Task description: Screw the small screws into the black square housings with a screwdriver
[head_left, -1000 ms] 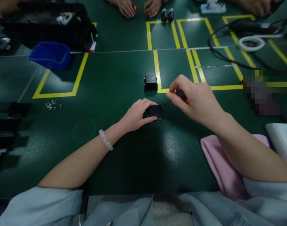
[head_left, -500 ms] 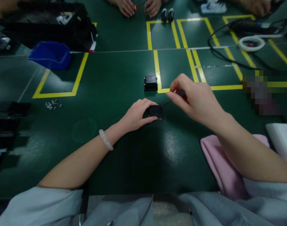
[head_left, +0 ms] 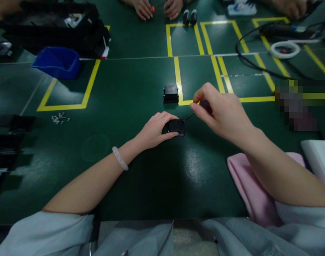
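My left hand [head_left: 155,130] pins a small black box-shaped part [head_left: 176,126] against the green table [head_left: 130,99], thumb and fingers around its left side. My right hand [head_left: 219,110] pinches a thin dark tool [head_left: 203,105] whose slim tip slants down to the box's upper right corner. A white bangle [head_left: 120,158] circles my left wrist. A second black box part [head_left: 170,94] sits a little beyond, beside a yellow tape line.
Blue bin [head_left: 57,62] and black trays [head_left: 53,28] at far left. Small white parts [head_left: 59,118] lie left. Another person's hands [head_left: 157,9] work at the far edge. Black cables and a white tape ring [head_left: 284,49] at far right. A pink cloth [head_left: 253,188] lies under my right forearm.
My right hand has edged slightly up and right with the tool; the left hand and the box stay still.
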Demonstrator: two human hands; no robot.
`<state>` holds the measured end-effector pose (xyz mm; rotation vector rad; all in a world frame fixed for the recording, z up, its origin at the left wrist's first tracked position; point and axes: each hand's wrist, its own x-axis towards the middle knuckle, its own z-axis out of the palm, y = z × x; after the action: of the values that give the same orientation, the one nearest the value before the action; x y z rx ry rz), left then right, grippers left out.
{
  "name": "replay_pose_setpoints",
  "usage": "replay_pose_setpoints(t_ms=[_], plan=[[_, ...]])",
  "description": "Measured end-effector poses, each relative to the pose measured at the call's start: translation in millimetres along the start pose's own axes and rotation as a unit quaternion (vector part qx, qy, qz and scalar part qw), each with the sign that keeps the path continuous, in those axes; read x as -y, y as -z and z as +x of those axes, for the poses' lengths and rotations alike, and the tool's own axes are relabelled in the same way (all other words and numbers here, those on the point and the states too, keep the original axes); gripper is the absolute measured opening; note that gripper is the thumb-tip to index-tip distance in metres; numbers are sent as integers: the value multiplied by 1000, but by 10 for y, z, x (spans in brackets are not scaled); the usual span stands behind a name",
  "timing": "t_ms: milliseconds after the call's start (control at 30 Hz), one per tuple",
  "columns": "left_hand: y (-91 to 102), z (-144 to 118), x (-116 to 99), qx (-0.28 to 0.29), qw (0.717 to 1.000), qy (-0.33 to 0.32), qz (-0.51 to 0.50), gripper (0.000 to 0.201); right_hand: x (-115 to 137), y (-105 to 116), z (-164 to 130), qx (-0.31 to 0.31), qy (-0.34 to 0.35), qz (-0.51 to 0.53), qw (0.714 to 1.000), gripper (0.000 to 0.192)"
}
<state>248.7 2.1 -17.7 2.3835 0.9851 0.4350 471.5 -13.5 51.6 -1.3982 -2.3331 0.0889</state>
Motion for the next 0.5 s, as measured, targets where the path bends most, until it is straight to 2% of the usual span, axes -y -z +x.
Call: replay_pose_setpoints(t_ms=[500], plan=[[-7, 4, 2, -1, 1000, 0, -1, 37, 20, 11, 3, 10, -14, -2, 1000, 25]])
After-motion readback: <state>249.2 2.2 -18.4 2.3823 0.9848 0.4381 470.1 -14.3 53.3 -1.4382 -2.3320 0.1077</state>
